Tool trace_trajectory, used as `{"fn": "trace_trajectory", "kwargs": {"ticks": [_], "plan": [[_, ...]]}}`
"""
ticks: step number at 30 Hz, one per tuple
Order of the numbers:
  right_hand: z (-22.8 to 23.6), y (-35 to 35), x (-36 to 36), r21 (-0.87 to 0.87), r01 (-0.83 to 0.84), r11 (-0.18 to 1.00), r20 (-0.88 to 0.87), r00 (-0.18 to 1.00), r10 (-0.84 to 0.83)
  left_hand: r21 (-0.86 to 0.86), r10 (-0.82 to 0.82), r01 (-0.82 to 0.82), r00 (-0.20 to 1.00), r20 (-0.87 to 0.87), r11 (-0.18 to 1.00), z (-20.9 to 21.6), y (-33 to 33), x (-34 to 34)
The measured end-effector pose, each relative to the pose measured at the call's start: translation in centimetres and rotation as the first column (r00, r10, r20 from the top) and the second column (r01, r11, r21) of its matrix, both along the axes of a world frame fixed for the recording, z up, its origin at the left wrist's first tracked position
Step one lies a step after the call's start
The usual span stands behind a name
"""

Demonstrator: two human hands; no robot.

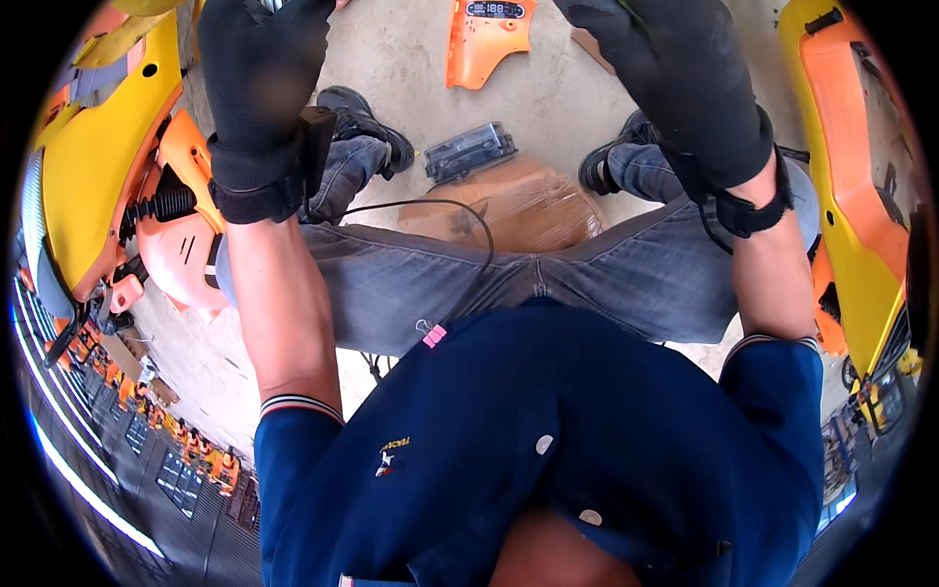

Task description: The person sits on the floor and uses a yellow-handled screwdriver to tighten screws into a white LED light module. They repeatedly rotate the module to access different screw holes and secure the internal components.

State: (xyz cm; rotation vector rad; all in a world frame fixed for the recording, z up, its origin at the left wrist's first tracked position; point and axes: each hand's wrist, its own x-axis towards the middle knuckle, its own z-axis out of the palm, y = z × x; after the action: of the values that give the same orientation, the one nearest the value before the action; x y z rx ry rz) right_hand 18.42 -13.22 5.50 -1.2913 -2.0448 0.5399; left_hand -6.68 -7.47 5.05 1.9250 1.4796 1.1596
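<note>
Both my hands reach forward to the top edge of the view, in black gloves with straps at the wrists. My left hand (262,73) is at the upper left, its fingers mostly cut off by the edge. At the upper right is my right hand (675,83), its fingers also out of the picture. Whether either holds anything does not show. Between them on the floor lies an orange plastic panel (479,49) with a small dark digital display at its top. Nearer my legs sits a dark, see-through plastic case (471,152).
A plastic-wrapped cardboard package (528,210) lies between my feet. Yellow and orange vehicle bodies stand close on the left (93,186) and right (856,147). A black cable (479,210) crosses my lap, with a pink binder clip (434,336) on my shirt.
</note>
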Motion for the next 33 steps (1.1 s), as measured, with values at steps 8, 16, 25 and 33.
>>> {"fn": "trace_trajectory", "kwargs": {"ticks": [8, 16, 25, 33], "plan": [[0.1, 0.7, 2.6, -0.735, -0.504, 0.453, -0.640, 0.736, -0.219, -0.068, -0.039, 0.058, 0.966, 0.256, 0.996, -0.2, -1.1, 1.0], [0.5, 0.1, 0.1, -0.398, -0.032, 0.917, -0.344, 0.932, -0.117, -0.076, -0.016, 0.019, 0.999, 0.038, 0.997, 0.2, -0.5, -0.8], [-0.3, 0.3, -0.6, 0.130, 0.031, 0.991, 0.110, 0.993, -0.045, -0.010, 0.042, -0.043, 0.996, -0.079, 0.999, 0.0, -0.9, -1.0], [-0.4, -0.2, -0.5, -0.244, 0.030, 0.969, -0.150, 0.986, -0.068, -0.138, -0.019, 0.009, 0.997, -0.072, 0.990, 0.7, -1.0, -1.2]]}}
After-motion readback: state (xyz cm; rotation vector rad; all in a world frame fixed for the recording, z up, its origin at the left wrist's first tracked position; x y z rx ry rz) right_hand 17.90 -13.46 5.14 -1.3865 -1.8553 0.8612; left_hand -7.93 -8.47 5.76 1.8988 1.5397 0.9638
